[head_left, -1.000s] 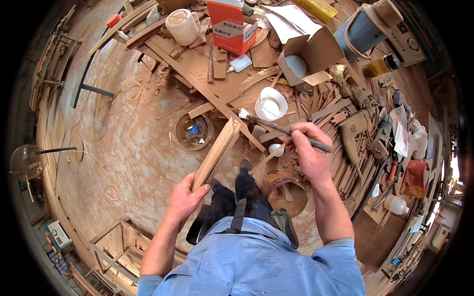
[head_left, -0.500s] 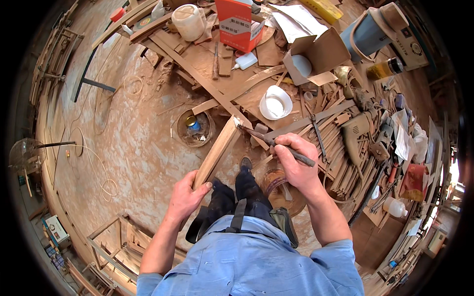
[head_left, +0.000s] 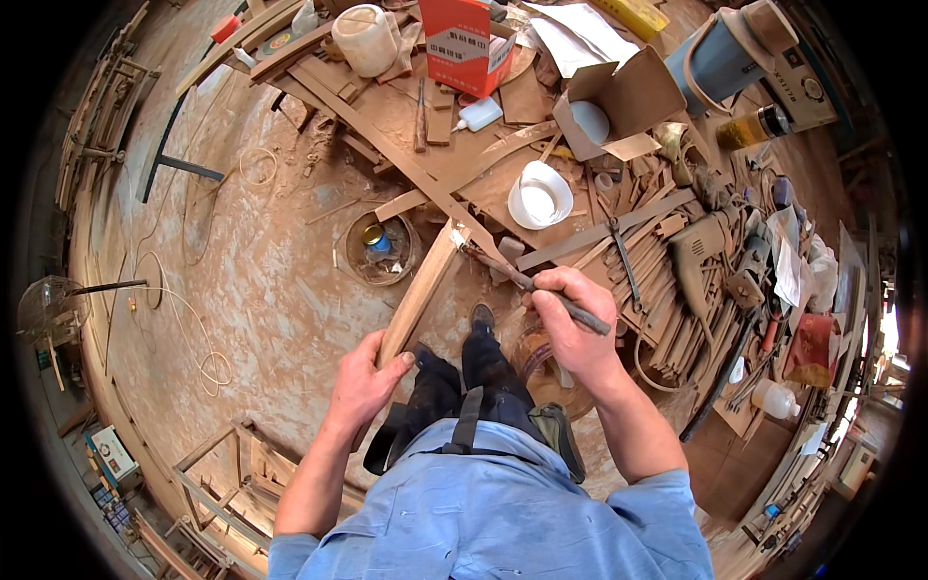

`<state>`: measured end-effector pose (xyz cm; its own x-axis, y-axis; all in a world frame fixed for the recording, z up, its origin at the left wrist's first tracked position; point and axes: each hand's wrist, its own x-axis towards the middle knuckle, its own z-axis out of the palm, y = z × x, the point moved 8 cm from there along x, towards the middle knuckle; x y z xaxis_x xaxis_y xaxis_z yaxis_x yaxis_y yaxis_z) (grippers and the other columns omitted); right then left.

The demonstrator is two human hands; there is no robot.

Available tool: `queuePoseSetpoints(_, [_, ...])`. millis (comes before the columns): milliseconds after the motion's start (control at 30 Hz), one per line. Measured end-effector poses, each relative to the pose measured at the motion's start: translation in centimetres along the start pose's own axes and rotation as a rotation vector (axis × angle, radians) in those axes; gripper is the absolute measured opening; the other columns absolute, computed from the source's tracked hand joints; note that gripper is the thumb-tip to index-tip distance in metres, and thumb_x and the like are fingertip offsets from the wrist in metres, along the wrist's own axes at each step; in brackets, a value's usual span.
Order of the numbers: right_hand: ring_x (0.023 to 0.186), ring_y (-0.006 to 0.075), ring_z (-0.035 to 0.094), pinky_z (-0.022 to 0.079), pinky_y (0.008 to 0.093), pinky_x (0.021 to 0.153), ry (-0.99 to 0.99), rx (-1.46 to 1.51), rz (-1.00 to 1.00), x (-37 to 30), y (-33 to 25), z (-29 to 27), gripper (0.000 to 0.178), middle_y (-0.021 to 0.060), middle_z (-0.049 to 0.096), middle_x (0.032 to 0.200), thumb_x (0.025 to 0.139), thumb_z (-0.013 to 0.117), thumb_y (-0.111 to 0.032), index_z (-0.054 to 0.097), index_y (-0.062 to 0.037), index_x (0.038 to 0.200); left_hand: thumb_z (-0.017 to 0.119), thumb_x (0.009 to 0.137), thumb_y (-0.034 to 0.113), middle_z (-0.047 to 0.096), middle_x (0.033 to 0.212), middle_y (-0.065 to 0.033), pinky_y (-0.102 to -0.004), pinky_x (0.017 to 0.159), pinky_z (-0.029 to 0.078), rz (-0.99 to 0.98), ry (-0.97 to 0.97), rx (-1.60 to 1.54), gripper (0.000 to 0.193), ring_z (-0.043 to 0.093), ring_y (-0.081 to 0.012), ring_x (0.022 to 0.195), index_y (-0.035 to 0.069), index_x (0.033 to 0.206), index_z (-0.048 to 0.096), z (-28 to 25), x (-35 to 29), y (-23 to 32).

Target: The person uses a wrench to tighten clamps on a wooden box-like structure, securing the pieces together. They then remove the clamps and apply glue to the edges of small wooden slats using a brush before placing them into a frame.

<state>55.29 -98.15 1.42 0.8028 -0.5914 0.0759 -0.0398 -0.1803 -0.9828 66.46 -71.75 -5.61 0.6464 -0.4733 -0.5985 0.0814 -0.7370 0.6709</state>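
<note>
A squared wooden bar [head_left: 420, 293] slants up and away from my left hand [head_left: 363, 379], which is closed round its near end. White paste [head_left: 459, 235], like wood glue, coats the bar's far end. My right hand [head_left: 578, 317] grips a slim stick-like tool [head_left: 517, 275] with a dark round handle. Its narrow tip touches or nearly touches the pasted end; the tip's exact shape is too small to tell. Beyond that end, on the workbench [head_left: 483, 179], stands a white plastic tub [head_left: 541, 201] with white stuff inside.
Wood strips, a power drill [head_left: 698, 253] and a metal rule [head_left: 609, 230] crowd the bench's right side. At the back are a red box [head_left: 460, 56], an open carton [head_left: 633, 101] and a blue bucket [head_left: 720, 63]. A round basin [head_left: 340, 253] stands on the floor.
The bar's far end has shifted slightly left and toward the bench. My right hand and the tool have moved a little left and down, its tip staying by the white paste.
</note>
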Motion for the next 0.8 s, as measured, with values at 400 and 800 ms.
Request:
queuePoseSetpoints(400, [0.069, 0.0148, 0.059, 0.047, 0.0263, 0.063, 0.089, 0.056, 0.052, -0.4, 0.6, -1.3, 0.010, 0.0087, 0.062, 0.079, 0.085, 0.065, -0.003, 0.061, 0.0032, 0.092, 0.069, 0.082, 0.024, 0.064, 0.081, -0.0116, -0.0330, 0.068, 0.049, 0.189, 0.095, 0.098, 0.042, 0.061, -0.0192, 0.074, -0.002, 0.113, 0.059, -0.7, -0.5, 1.8])
queuePoseSetpoints(800, [0.066, 0.0083, 0.061, 0.049, 0.0211, 0.059, 0.099, 0.200, 0.297, -1.0, 2.6, -2.1, 0.012, 0.0051, 0.066, 0.076, 0.092, 0.058, -0.009, 0.063, 0.0019, 0.097, 0.072, 0.076, 0.018, 0.066, 0.086, -0.0143, -0.0326, 0.069, 0.050, 0.274, 0.045, 0.186, 0.046, 0.064, -0.0208, 0.075, -0.002, 0.116, 0.060, -0.9, -1.5, 1.1])
